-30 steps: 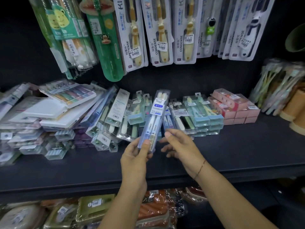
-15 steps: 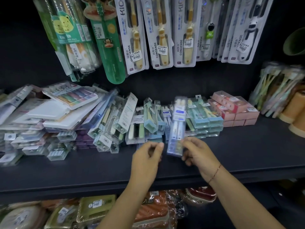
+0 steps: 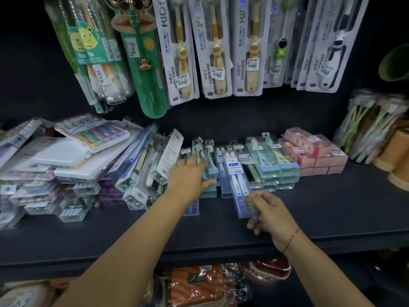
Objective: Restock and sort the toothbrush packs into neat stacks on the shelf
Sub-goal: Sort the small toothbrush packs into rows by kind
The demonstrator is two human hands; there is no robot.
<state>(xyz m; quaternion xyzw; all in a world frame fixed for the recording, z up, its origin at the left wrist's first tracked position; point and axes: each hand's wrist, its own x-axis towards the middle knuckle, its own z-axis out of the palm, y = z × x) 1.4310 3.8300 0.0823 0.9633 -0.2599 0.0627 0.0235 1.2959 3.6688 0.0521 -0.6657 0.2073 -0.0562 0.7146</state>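
A long clear toothbrush pack with a blue label (image 3: 236, 180) leans on the packs at the middle of the dark shelf (image 3: 332, 209). My right hand (image 3: 269, 214) grips its near end. My left hand (image 3: 191, 177) reaches forward with straight fingers onto upright light-blue packs (image 3: 210, 158) in the middle row. A tidy stack of light-blue packs (image 3: 276, 160) and a stack of pink boxes (image 3: 316, 151) stand to the right. A messy heap of clear packs (image 3: 88, 173) fills the left side.
Kids toothbrush cards (image 3: 217, 52) hang from the back wall above the shelf. Loose toothbrushes in round holders (image 3: 376, 138) stand at the far right. Wrapped orange goods (image 3: 199, 284) lie on the lower shelf. Bare shelf surface lies at the front and right.
My left hand has let go of the blue-label pack and reached forward onto the upright packs. My right hand has carried the pack down and right, onto the middle row.
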